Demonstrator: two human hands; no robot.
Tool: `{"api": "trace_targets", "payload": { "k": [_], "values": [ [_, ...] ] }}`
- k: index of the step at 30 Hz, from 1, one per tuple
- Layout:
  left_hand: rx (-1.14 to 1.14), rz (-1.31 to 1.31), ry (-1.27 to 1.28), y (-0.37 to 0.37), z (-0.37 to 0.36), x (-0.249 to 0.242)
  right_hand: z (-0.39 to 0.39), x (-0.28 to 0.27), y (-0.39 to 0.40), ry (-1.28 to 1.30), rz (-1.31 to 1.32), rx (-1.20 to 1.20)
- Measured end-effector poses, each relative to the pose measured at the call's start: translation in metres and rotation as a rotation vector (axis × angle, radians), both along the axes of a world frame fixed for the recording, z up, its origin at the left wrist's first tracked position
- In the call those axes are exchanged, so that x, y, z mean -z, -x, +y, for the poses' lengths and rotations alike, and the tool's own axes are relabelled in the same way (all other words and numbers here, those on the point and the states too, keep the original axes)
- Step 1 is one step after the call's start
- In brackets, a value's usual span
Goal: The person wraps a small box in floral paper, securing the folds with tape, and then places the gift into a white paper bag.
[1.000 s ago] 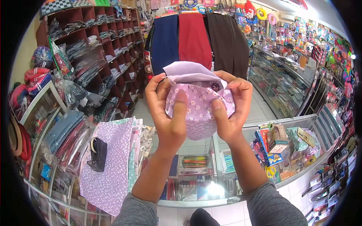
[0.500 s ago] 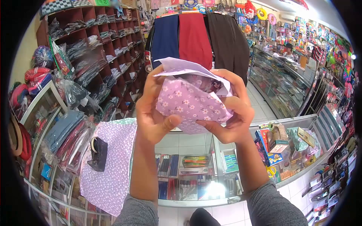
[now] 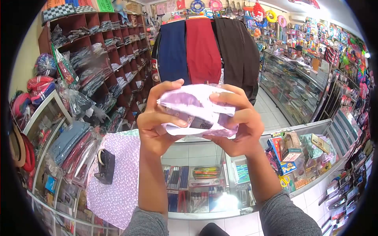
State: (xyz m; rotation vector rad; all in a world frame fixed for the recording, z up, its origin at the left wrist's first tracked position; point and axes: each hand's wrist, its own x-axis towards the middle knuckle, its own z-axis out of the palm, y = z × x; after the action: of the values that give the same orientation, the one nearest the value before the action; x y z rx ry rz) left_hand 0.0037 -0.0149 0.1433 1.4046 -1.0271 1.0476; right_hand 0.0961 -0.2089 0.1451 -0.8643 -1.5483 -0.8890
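Head view, two hands, left hand (image 3: 157, 122), right hand (image 3: 240, 126), one wrapped parcel (image 3: 197, 108)

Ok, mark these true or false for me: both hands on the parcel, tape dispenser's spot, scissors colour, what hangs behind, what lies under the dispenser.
1. Both hands grip the purple wrapped parcel. True: left hand, right hand.
2. The tape dispenser sits on the parcel. False: it stands on the counter's floral paper sheet.
3. The scissors have yellow handles. True.
4. Green garments hang behind. False: navy, red and dark brown garments.
5. The floral paper sheet lies on a glass counter. True.
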Motion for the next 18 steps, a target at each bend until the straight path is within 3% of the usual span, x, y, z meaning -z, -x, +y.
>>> {"api": "trace_targets", "payload": {
  "k": [8, 14, 18],
  "values": [
    [-0.184, -0.102, -0.102, 0.01, 0.004, -0.003, 0.005, 0.008, 0.0, -0.048, 0.12, -0.235],
    [-0.115, -0.028, -0.003, 0.02, -0.005, 0.001, -0.007, -0.005, 0.004, 0.035, -0.026, 0.048],
    [-0.363, 0.003, -0.162, 0.03, -0.005, -0.01, -0.005, -0.002, 0.004, 0.053, -0.016, 0.067]
  ]
}}
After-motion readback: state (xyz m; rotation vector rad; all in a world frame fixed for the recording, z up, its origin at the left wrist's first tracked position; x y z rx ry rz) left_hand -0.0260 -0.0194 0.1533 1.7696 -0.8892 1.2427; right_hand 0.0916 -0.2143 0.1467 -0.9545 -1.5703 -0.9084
